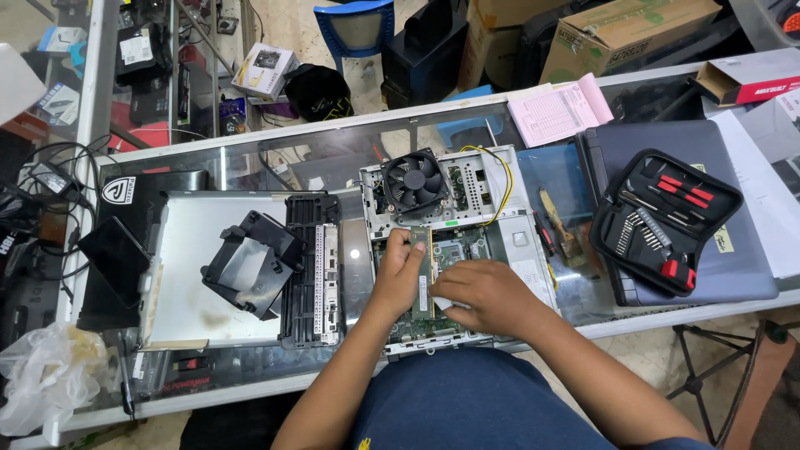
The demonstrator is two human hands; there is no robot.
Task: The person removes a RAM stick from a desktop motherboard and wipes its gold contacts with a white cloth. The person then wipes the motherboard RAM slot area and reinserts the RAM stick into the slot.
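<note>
Memory module (422, 268), half hidden by hands

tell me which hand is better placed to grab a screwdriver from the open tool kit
Probably the right hand. It lies on the side of the open computer case nearer the tool kit, which sits at the person's right. The left hand grips the memory module, farther from it.

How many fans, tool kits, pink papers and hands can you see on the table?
Fans: 1
Tool kits: 1
Pink papers: 1
Hands: 2, the left hand and the right hand, both on the open computer
Total: 5
</note>
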